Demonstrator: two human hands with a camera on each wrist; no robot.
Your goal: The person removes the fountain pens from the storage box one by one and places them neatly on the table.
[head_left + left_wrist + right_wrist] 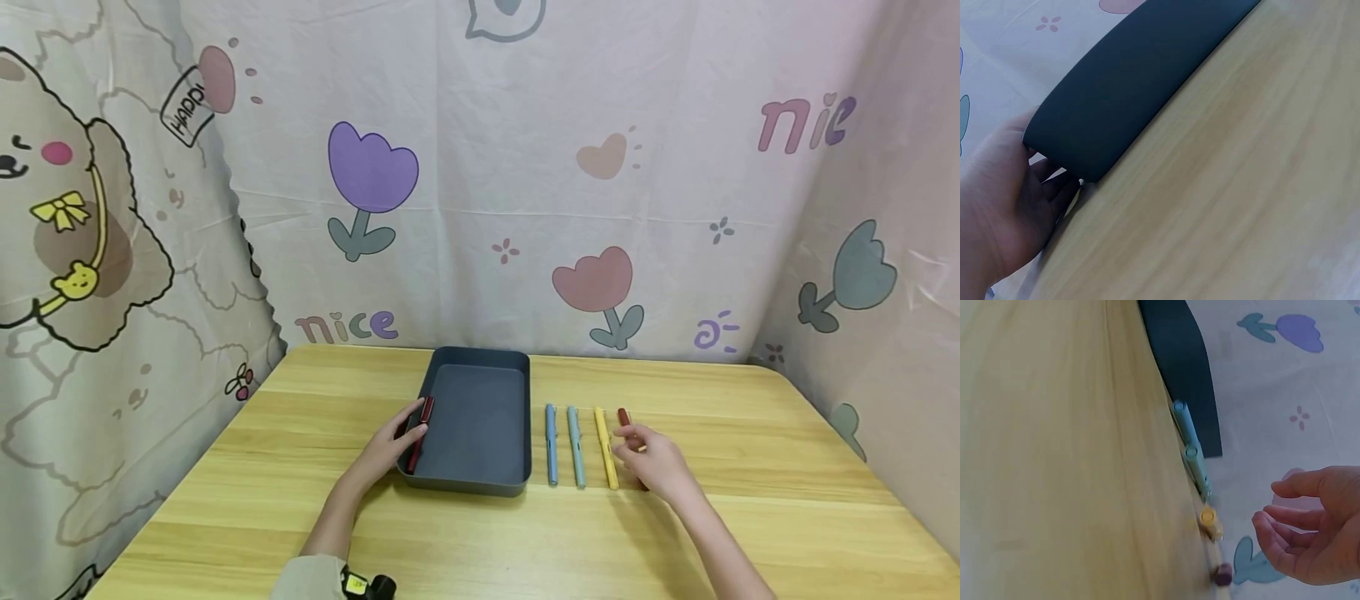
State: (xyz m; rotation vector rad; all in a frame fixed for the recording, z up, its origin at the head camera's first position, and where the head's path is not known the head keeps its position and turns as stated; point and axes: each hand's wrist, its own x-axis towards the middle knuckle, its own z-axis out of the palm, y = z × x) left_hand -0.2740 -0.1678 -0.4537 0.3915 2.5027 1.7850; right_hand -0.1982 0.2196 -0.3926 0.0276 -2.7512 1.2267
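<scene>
A dark grey tray (480,425) stands on the table, and my left hand (386,446) grips its left wall, thumb over the rim and fingers outside. Inside, a dark red pen (415,456) lies along that wall, partly behind the thumb. My right hand (654,460) hovers just above another dark red pen (624,417), the last in a row to the right of the tray. Its fingers are loosely bent and apart from the pen in the right wrist view. Leftward in the row lie a yellow pen (606,450), a pale teal pen (576,450) and a blue pen (551,446).
The wooden table (510,542) reaches back to a printed cloth (480,208) hanging behind it and at both sides. A small black device (367,585) sits on the left wrist by the sleeve.
</scene>
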